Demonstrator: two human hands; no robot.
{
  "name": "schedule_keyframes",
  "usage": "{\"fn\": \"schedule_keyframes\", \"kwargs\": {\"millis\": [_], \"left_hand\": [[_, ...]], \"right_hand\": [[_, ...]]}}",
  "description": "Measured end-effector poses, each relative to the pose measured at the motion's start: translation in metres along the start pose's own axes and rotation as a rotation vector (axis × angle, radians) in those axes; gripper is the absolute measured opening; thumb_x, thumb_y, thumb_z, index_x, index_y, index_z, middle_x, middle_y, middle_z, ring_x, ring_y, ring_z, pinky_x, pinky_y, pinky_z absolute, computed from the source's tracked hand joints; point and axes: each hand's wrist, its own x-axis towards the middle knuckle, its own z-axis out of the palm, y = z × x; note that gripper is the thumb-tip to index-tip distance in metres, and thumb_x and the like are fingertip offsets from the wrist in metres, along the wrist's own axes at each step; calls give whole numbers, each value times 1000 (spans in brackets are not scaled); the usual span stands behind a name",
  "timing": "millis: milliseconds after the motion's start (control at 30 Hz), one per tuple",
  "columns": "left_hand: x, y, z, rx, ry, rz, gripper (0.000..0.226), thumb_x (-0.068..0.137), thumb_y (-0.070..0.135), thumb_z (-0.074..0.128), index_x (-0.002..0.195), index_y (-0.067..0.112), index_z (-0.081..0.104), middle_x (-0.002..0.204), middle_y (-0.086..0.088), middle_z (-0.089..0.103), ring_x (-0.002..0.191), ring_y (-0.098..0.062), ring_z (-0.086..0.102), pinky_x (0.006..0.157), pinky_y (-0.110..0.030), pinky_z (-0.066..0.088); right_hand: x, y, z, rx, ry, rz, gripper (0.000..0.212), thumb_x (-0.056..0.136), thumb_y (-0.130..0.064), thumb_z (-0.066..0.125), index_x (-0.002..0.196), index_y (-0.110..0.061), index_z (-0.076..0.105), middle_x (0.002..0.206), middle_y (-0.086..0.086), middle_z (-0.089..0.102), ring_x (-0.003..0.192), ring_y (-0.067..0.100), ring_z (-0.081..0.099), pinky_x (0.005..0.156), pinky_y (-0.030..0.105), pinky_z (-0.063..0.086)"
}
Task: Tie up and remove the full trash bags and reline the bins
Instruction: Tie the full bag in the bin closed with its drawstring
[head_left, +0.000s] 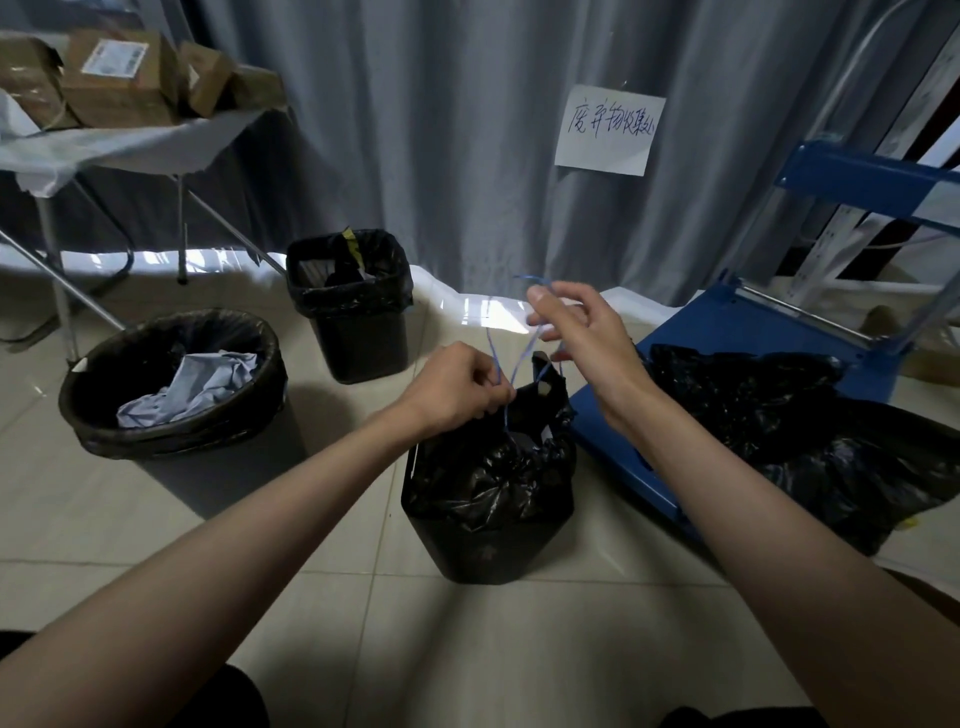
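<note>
A: Step in hand, as I judge it: tying off the bag in the nearest bin. The left hand pinches the blue drawstring low, just above the gathered neck of the black trash bag. The right hand is higher, fingers curled round the upper loops of the same string.

B: Where does the bag sit?

A: Inside the small black bin, on the tile floor directly in front of the person, just beside the blue cart. Not lifted out yet.

B: Condition of the bag?

A: Mouth cinched and puckered; plastic crinkled, glossy, bulging over the rim. Looks full. The string is thin and slack between the hands, with no knot visible.

B: Next move?

A: Probably cross the loops and pull a knot snug, low hand anchoring the neck. Thin cord, so pull evenly.

B: Remaining work?

A: The round bin holding crumpled paper and the square bin behind stand with bags untied. A loose black bag lies on the cart.
</note>
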Motion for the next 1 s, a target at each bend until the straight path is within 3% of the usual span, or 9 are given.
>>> {"fn": "schedule_keyframes", "kwargs": {"millis": [100,233,300,400,500,567,733,867,1000], "left_hand": [[2,-3,-8,-105,43,-80,17,87,18,72,78,3,71,58,4,65,42,1,53,44,-10,38],[3,-8,-12,-160,62,-112,18,88,17,71,82,0,72,59,1,66,41,2,52,42,-8,36],[3,-8,-11,-174,68,-116,16,88,17,72,79,4,71,57,3,65,42,2,53,43,-8,37],[4,-8,-7,-183,96,-90,16,88,17,71,76,7,69,59,-1,66,46,-1,56,50,-11,42],[4,-10,-3,-168,85,-57,16,87,18,71,77,6,69,64,-7,71,53,-7,61,62,-22,51],[5,-11,-4,-189,75,-66,17,88,18,71,78,4,68,68,-10,72,56,-11,63,65,-25,52],[4,-8,-12,-229,30,-76,17,89,16,70,83,0,69,73,-14,72,59,-13,63,63,-23,51],[0,-6,-11,-195,-10,-61,16,88,15,70,82,0,70,71,-11,72,58,-13,62,59,-18,50],[0,-7,-10,-200,-37,-50,12,87,15,70,78,8,69,67,-7,70,59,-14,63,60,-21,50]], "right_hand": [[0,23,-9,-224,34,55,45,76,-50,78,105,-21,61,86,-9,63,82,7,61,77,25,48],[-4,41,-11,-535,-470,148,33,70,-43,85,86,-17,73,69,-6,63,64,6,54,63,24,43],[-6,51,0,-754,-522,95,22,72,-35,85,79,-21,69,70,-8,65,65,5,57,67,24,46],[-11,70,14,-769,-455,70,24,76,-23,83,65,-22,62,64,-5,65,63,10,61,59,19,46],[-13,66,11,-629,-583,170,13,80,-21,79,81,-14,68,65,-3,67,56,11,61,45,17,44],[-6,56,2,-477,-456,188,16,85,-23,73,89,-8,71,70,3,70,52,11,57,41,20,41],[24,67,-28,-178,221,258,21,90,-20,57,76,-7,63,66,6,61,53,15,44,42,23,34],[38,91,-28,-49,237,481,24,92,-31,62,82,-10,58,72,7,53,52,15,40,44,26,30],[46,107,-17,6,230,480,23,90,-28,68,79,-10,59,61,5,43,47,14,33,41,24,25]]}}
